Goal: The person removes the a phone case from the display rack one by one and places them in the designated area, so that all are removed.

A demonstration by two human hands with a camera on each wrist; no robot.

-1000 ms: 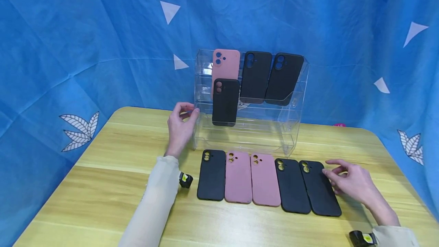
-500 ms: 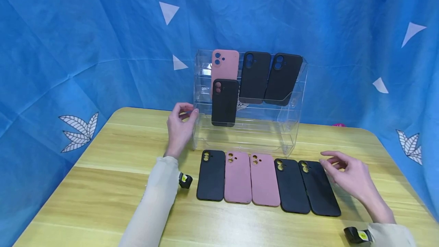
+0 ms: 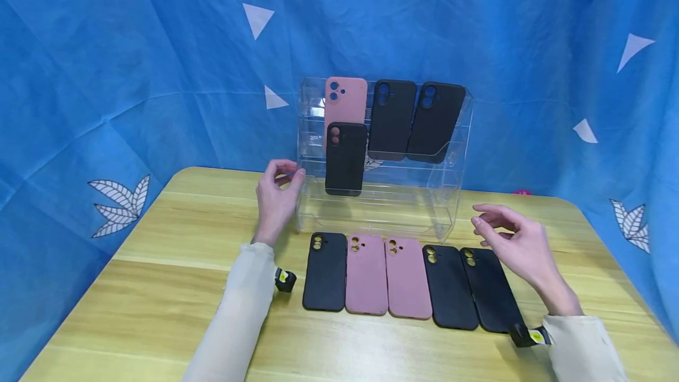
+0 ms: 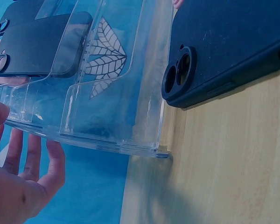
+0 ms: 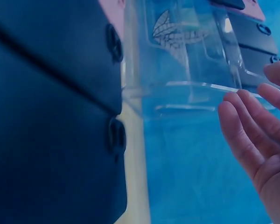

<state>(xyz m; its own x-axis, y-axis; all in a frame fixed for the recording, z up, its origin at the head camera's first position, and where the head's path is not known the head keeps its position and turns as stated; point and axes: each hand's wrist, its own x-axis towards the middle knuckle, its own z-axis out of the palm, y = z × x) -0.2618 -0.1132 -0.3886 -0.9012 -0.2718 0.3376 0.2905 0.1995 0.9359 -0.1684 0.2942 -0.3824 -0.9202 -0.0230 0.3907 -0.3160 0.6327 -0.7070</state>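
My left hand (image 3: pixel 276 193) holds the left side of a clear stepped display rack (image 3: pixel 392 226), the thumb at its edge and the fingers bent against the outside. My right hand (image 3: pixel 517 240) hangs in the air, fingers loosely bent and holding nothing, above the far end of the rightmost black phone case (image 3: pixel 493 293). It is apart from the rack's right side. The rack carries a pink phone case (image 3: pixel 345 96) at upper left, a black phone case (image 3: pixel 345 161) partly in front of it, and two black phone cases (image 3: pixel 392 119) at upper right.
A row of phone cases lies before the rack on the wooden table (image 3: pixel 175 240): a black one (image 3: pixel 326 270), two pink ones (image 3: pixel 366 279) and two black ones at the right. A blue curtain (image 3: pixel 159 46) hangs behind. Each wrist wears a small black camera (image 3: pixel 285 280).
My right hand has risen from beside the rightmost black case and moved left and forward, toward the rack. My left hand stays at the rack's side. The phone cases have not moved.
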